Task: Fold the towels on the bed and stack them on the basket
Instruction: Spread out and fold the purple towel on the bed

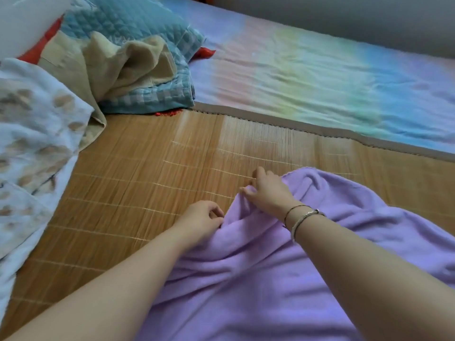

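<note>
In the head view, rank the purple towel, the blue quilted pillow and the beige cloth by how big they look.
1. Purple towel, though it lies nearest the camera.
2. Blue quilted pillow.
3. Beige cloth, partly bunched, so its true size is unsure.

Both forearms are bare — the right wrist wears a thin dark cord (294,209) and a silvery bangle (304,221).

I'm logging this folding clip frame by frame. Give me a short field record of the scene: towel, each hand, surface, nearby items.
towel: purple towel, rumpled, unfolded
left hand: left hand pinches the towel's edge
right hand: right hand grips the same edge farther along
surface: bamboo mat on the bed
nearby: blue quilted pillow, beige cloth, floral blanket
basket: not in view
</note>
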